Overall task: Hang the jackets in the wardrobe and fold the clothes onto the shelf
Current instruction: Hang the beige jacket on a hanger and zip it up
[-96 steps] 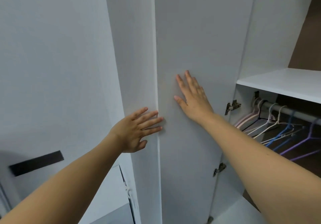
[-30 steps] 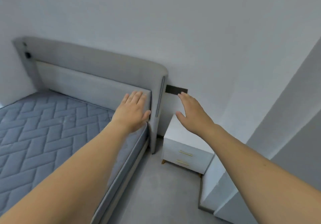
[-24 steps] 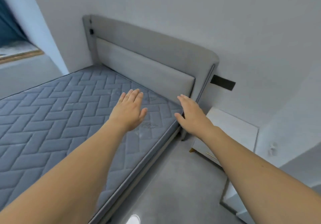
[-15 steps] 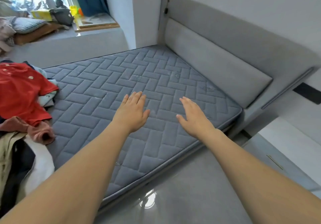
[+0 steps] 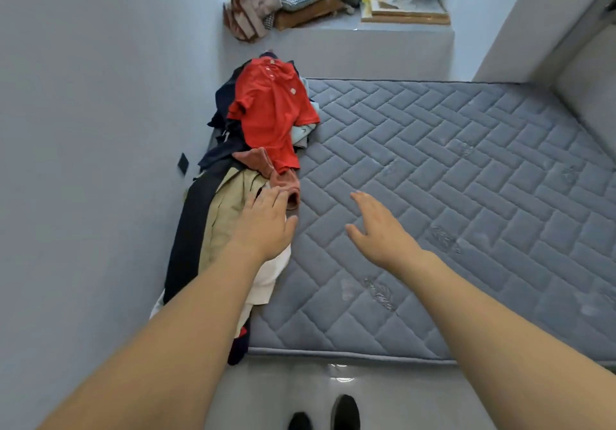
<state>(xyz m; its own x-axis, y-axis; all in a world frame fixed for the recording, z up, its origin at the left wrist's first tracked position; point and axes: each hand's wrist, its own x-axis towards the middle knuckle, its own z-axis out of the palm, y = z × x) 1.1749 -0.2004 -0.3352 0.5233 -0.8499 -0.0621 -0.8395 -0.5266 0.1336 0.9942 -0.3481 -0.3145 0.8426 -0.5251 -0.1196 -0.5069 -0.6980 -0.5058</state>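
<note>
View swung to clothes pile [image 5: 253, 163], hands [image 5: 266, 223] empty, no legible writing

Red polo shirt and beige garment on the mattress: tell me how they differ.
The red polo shirt lies spread on top at the pile's far end; the beige garment lies nearer, partly under the left hand. The polo is bright, the beige pale. Both lie unfolded along the mattress edge.

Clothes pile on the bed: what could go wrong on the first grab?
1. The clothes pile is tangled and overlapping; pulling the beige garment under the left hand may drag the red shirt along.
2. The pile overhangs the mattress corner, so pieces could slip to the floor.
</note>
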